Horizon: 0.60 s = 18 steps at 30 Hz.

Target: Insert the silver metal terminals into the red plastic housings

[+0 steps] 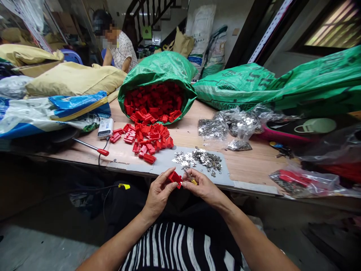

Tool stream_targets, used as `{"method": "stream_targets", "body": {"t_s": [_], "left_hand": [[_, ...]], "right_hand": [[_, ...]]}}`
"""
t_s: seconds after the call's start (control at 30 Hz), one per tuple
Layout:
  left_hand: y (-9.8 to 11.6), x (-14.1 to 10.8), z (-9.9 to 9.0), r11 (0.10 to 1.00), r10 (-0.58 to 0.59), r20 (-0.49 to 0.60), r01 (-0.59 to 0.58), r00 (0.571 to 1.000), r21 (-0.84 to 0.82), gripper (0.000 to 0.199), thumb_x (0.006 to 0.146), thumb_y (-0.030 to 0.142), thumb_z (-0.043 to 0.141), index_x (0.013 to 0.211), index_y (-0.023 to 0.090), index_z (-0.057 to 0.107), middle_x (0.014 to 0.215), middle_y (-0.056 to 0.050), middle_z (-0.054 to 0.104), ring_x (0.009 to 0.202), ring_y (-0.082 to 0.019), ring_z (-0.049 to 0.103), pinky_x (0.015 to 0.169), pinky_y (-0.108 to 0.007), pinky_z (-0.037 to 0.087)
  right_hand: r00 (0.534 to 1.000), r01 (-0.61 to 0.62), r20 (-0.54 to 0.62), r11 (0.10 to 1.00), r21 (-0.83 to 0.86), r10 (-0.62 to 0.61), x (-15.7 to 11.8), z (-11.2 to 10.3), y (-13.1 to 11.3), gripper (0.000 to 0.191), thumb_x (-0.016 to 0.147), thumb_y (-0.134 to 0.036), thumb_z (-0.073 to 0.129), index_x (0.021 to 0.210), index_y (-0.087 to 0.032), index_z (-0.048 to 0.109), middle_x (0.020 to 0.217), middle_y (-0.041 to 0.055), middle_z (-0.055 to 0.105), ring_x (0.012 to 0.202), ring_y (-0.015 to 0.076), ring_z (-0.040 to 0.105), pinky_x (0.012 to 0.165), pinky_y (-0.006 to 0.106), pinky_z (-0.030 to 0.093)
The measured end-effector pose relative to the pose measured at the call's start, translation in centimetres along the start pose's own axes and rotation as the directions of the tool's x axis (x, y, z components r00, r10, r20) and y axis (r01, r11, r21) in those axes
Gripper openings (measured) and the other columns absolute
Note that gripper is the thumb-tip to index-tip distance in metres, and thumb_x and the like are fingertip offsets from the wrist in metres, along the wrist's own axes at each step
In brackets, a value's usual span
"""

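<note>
Just in front of the table's near edge, my left hand (159, 192) pinches a red plastic part (175, 178) between thumb and fingers. My right hand (201, 185) is closed round a small tool with a yellow handle (193, 181), its fingertips close to the right side of the red part. Whether the tool touches the part is too small to tell. Beyond the hands, small silvery metal pieces (184, 159) and a darker metal heap (208, 160) lie on a grey mat (166, 160). Loose red parts (152, 137) are piled behind and to the left.
A green sack (166, 64) full of red parts opens toward me. Bags of metal pieces (213, 130) lie at the right, a white device (105, 128) and a red-tipped rod (91, 146) at the left. A person (124, 49) sits across the table.
</note>
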<state>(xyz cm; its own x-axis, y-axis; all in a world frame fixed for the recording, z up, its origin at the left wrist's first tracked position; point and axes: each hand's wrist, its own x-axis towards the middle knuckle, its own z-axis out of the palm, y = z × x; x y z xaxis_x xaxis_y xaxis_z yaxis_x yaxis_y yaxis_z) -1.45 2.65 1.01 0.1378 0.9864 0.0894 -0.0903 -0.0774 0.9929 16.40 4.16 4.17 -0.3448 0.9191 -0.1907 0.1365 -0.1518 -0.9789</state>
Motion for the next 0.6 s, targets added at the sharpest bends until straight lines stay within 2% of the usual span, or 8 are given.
{"method": "stream_targets", "body": {"t_s": [0.17,0.33,0.5,0.6], "left_hand": [[0.3,-0.1,0.2,1.000,-0.005,0.021,0.005,1.000,0.011,0.042,0.080,0.029,0.065,0.122,0.025,0.062,0.119,-0.005,0.066,0.109,-0.021,0.060,0.097,-0.031,0.045],[0.3,0.1,0.4,0.983,-0.109,0.014,0.110,0.994,-0.149,0.044,0.079,0.030,0.067,0.122,0.024,0.062,0.117,-0.004,0.068,0.109,-0.021,0.060,0.097,-0.031,0.044],[-0.1,0.3,0.5,0.944,-0.160,0.020,0.159,0.987,-0.288,0.044,0.080,0.031,0.065,0.123,0.022,0.059,0.107,-0.004,0.069,0.097,-0.018,0.063,0.092,-0.029,0.046],[-0.4,0.6,0.3,0.945,-0.139,0.034,0.143,0.990,-0.295,0.043,0.079,0.028,0.067,0.120,0.022,0.057,0.107,-0.005,0.068,0.097,-0.017,0.062,0.088,-0.028,0.048]], "right_hand": [[0.997,-0.056,-0.043,0.998,0.030,0.057,-0.1,0.3,0.0,0.032,0.075,-0.042,0.069,0.084,-0.020,0.048,0.063,-0.0070,0.049,0.049,0.0056,0.033,0.046,0.020,0.022],[0.996,-0.080,-0.016,0.989,0.126,0.083,-0.2,0.3,0.0,0.036,0.078,-0.050,0.064,0.087,-0.021,0.045,0.066,-0.0046,0.057,0.044,0.0045,0.032,0.043,0.019,0.019],[0.999,-0.051,0.004,0.987,0.155,0.051,-0.3,0.0,0.6,0.036,0.081,-0.052,0.060,0.087,-0.020,0.043,0.071,-0.0039,0.056,0.043,0.0032,0.032,0.042,0.019,0.020],[1.000,-0.013,-0.025,0.999,0.051,0.014,-0.3,-0.4,1.2,0.033,0.087,-0.051,0.052,0.092,-0.019,0.049,0.076,-0.0022,0.055,0.045,0.0042,0.035,0.042,0.020,0.025]]}}
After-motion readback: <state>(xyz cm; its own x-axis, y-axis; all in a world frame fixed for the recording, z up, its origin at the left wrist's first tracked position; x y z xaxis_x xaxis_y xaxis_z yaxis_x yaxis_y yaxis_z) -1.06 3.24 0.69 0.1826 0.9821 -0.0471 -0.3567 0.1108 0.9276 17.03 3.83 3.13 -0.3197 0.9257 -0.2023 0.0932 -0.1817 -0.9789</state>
